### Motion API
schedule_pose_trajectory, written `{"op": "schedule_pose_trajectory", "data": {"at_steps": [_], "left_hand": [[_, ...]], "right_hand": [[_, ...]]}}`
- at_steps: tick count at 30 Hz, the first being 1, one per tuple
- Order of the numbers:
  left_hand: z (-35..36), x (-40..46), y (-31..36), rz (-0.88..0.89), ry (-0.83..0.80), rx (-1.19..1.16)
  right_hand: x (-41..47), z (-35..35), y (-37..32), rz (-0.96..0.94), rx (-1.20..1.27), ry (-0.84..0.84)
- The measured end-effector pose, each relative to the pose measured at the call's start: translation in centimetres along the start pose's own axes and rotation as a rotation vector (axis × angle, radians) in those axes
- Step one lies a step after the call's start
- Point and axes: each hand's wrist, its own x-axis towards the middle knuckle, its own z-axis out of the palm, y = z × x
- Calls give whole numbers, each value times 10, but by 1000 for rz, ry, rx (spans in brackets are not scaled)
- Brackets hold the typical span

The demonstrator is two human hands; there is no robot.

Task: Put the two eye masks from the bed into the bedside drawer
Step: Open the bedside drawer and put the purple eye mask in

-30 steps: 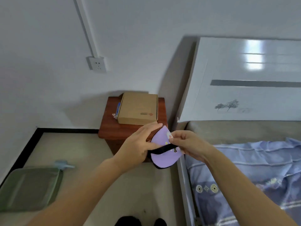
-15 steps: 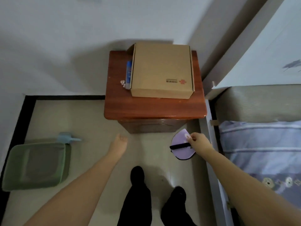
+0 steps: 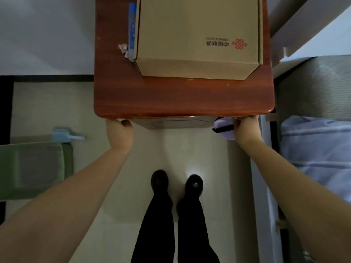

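Note:
I look straight down on a red-brown bedside cabinet (image 3: pixel 180 99). Its drawer front (image 3: pixel 174 123) shows as a dark strip under the top's front edge and looks closed. My right hand (image 3: pixel 247 130) is at the cabinet's right front corner, shut on a lilac eye mask (image 3: pixel 224 128) with a black strap. My left hand (image 3: pixel 118 133) is pressed against the left front corner. Its thumb rests on the front, and its fingers are hidden under the top. Only one mask is in view.
A cardboard box (image 3: pixel 197 35) covers most of the cabinet top, with a blue tube (image 3: pixel 132 25) beside it. The bed with blue bedding (image 3: pixel 319 149) lies close on the right. A green basin (image 3: pixel 32 168) and a blue scoop (image 3: pixel 66 135) sit on the floor at left. My feet (image 3: pixel 159 181) stand below the drawer.
My left hand let go of the mask. I stepped close and looked down, and both hands rose to the cabinet's front corners, the right one carrying the mask.

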Motion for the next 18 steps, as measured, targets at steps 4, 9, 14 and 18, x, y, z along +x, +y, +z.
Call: {"op": "schedule_pose_trajectory", "data": {"at_steps": [4,9,14,18], "left_hand": [[5,-4,-1,-8,-2,-46],[-8,-55,0,255,-428,-10],[39,-91,65,-316,-226,-403],[16,-26,41,-389,-15,-384]], "right_hand": [[4,-2,6,-120,-183,63],[-10,-8,11,-164,-188,-57],[-8,-26,14,-245,-409,-143],[-4,-26,6,-299,-379,-175]]}}
